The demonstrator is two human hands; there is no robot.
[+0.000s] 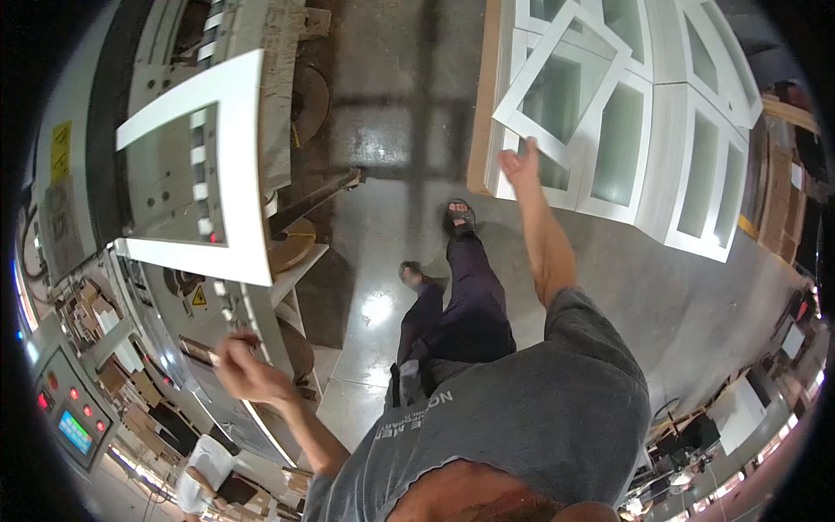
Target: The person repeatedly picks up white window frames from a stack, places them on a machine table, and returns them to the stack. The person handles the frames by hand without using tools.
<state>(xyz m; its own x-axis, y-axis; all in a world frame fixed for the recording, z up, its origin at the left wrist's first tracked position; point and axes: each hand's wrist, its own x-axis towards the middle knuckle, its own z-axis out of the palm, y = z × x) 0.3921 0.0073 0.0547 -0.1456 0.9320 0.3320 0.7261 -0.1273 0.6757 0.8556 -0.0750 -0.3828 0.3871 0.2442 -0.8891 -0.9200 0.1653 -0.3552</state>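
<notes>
My right hand (520, 163) is stretched out ahead and grips the lower corner of a white glazed door frame (564, 80). That frame is tilted up off a stack of similar white frames (687, 148) lying on a low pallet. My left hand (240, 364) is blurred, its fingers curled at the white edge rail (261, 326) of a long grey machine. Whether it holds the rail is unclear. Another white frame (235, 165) lies flat on the machine's feed bed, up and left of that hand.
A control panel (71, 416) with red buttons and a small blue screen sits at far left. Another person in a white top (202, 474) is at the lower left. Cardboard boxes (783, 200) stand at right. Polished concrete floor (383, 217) lies between machine and stack.
</notes>
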